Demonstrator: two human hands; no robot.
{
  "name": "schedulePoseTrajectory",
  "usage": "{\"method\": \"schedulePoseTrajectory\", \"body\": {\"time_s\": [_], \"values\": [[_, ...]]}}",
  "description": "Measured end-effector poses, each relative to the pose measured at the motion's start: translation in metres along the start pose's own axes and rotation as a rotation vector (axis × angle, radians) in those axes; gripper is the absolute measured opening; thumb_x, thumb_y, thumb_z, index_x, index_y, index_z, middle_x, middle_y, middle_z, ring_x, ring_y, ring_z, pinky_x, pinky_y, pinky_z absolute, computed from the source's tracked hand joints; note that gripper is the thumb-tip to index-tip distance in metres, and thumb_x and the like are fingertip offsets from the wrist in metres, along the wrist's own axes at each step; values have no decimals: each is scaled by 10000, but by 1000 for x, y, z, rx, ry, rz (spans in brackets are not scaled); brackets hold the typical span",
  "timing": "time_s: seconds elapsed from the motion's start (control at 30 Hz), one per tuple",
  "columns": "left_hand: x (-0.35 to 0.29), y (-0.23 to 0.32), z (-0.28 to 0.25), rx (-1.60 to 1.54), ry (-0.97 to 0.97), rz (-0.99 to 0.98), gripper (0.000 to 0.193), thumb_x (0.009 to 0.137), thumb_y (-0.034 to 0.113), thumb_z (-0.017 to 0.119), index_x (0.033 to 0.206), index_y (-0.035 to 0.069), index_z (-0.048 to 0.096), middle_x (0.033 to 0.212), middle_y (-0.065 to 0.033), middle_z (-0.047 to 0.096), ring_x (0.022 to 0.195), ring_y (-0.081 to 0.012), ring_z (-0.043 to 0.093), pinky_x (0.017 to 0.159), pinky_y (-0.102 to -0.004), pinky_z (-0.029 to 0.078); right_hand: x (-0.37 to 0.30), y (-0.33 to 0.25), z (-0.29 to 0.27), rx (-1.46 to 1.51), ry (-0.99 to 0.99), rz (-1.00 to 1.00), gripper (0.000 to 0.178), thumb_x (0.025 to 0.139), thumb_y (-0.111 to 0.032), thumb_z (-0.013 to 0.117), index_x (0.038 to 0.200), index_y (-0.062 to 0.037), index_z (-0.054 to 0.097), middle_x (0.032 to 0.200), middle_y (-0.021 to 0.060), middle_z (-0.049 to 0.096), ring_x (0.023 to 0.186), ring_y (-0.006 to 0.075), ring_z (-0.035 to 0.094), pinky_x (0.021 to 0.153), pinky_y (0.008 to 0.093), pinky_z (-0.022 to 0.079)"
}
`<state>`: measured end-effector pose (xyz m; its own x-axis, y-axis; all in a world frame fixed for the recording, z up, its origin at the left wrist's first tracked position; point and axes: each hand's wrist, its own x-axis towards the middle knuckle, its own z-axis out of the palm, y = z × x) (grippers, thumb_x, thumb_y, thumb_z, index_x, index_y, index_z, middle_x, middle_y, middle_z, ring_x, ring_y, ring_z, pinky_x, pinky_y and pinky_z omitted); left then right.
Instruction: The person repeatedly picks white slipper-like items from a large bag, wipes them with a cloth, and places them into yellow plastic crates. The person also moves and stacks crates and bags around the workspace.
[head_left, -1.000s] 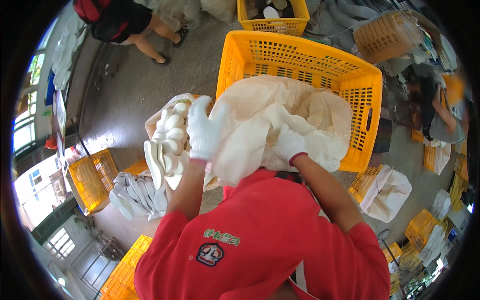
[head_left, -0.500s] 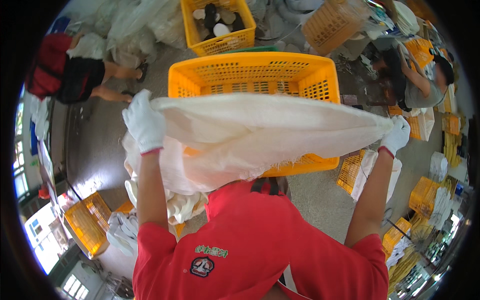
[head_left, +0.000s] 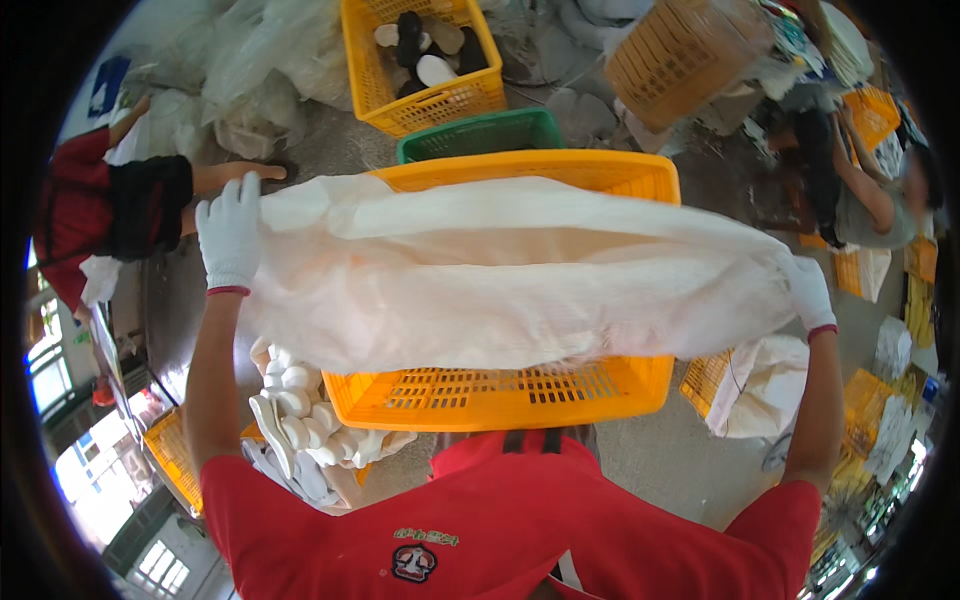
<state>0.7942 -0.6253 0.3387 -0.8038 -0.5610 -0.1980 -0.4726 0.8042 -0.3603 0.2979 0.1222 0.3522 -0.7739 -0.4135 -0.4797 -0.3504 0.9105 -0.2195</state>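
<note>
A white woven sack [head_left: 520, 310] is stretched wide between my hands, loose folds running along its length. It hangs over a large yellow plastic crate [head_left: 500, 405] and hides most of its inside. My left hand [head_left: 228, 235], in a white knitted glove, is at the sack's left end, its fingers pointing upward and partly against the cloth. At the right end my gloved right hand [head_left: 808, 292] grips the sack's edge, its fingers partly hidden by the fabric.
A green crate [head_left: 480, 135] sits just beyond, with a yellow crate [head_left: 430, 110] of black and white pieces behind it. White sole-shaped pieces [head_left: 300, 410] are piled at left. Two other people, one in black shorts [head_left: 150, 205] and one in a grey top [head_left: 870, 215], are at the sides.
My hands have moved farther apart, spreading the sack wider and flatter. The large crate appears lower in view, its near side now showing below the sack. The person at left has shifted left.
</note>
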Motion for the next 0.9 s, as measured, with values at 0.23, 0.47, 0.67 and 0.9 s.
{"method": "schedulePoseTrajectory", "body": {"time_s": [0.23,0.47,0.67,0.9], "values": [[67,-83,152,-1528,-103,-569,375,1055,-1,437,1243,23,760,1151,-100,777,1054,-257,740,909,-372,608,144,-6,84,-175,434,80,587,1117,-453,439,1030,6,793,1135,278,751,1078,522,701,937,610,543],[39,-35,307,-240,-531,-439,423,1123,289,553,1429,25,678,1382,-187,723,1264,-220,679,1044,-391,551,212,4,249,-6,161,380,530,1018,-468,634,1190,5,797,1285,291,748,1205,468,726,1038,542,586],[-101,24,224,-1546,187,-830,597,1108,355,662,1590,20,552,1592,-147,597,1456,-257,553,1199,-385,454,55,-47,209,208,354,353,621,985,-519,690,1313,3,757,1280,252,770,1239,442,701,1068,485,551],[-108,114,36,-495,-242,440,478,908,259,778,1350,91,712,1275,-232,720,1252,-402,646,1198,-505,434,-71,-196,133,-443,21,-581,608,834,-429,805,1368,-150,722,1137,177,759,973,402,734,954,552,564]]}}
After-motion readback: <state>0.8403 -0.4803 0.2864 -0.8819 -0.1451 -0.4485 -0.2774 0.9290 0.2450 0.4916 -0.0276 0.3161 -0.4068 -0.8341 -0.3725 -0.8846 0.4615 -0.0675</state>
